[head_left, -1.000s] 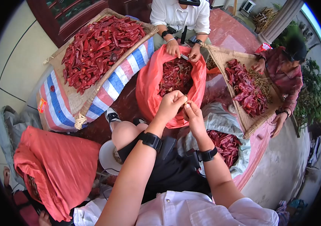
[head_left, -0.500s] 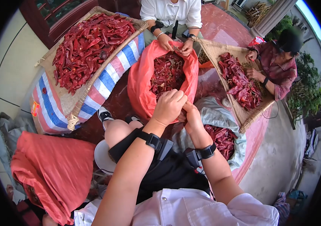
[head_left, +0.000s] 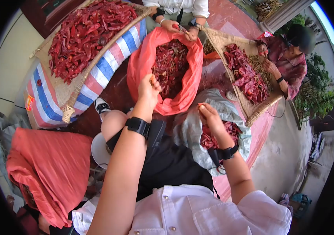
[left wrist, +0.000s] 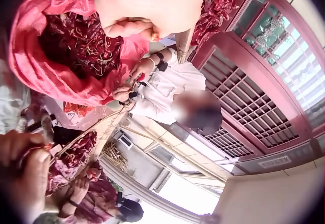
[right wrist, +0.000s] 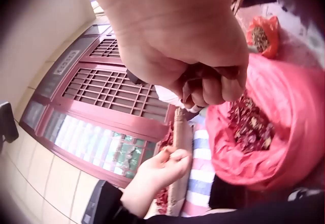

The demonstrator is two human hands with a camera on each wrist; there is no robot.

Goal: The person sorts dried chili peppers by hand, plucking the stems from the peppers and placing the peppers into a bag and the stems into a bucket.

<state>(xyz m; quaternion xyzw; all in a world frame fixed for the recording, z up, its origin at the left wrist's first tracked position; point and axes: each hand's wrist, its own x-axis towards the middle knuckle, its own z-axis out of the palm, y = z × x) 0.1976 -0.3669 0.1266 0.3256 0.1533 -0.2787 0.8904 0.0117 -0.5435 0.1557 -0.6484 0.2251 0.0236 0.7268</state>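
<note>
My left hand (head_left: 148, 91) is raised over the near left rim of the red sack (head_left: 137, 66), its fingers curled. In the left wrist view a small orange-red spot shows at that hand's fingertips (left wrist: 156, 35); whether it is a held bit cannot be told. My right hand (head_left: 211, 117), apart from the left, is above the pale woven sack (head_left: 182, 127) of red chilies (head_left: 233, 131). Its fingers and thumb pinch a dark red dried chili (right wrist: 195, 76), mostly hidden by the hand. Chilies and stems (head_left: 169, 64) lie inside the red sack.
A woven tray of chilies (head_left: 90, 33) rests on a striped bundle (head_left: 114, 62) at left. Another tray (head_left: 259, 109) stands at right beside a seated person. Someone opposite works over the red sack. A closed red sack (head_left: 53, 168) and white bucket (head_left: 99, 150) are nearby.
My hands, together before, have separated: the left moved left, the right lower beside the red sack. The head view has shifted. The person at right has brought both hands together over the tray.
</note>
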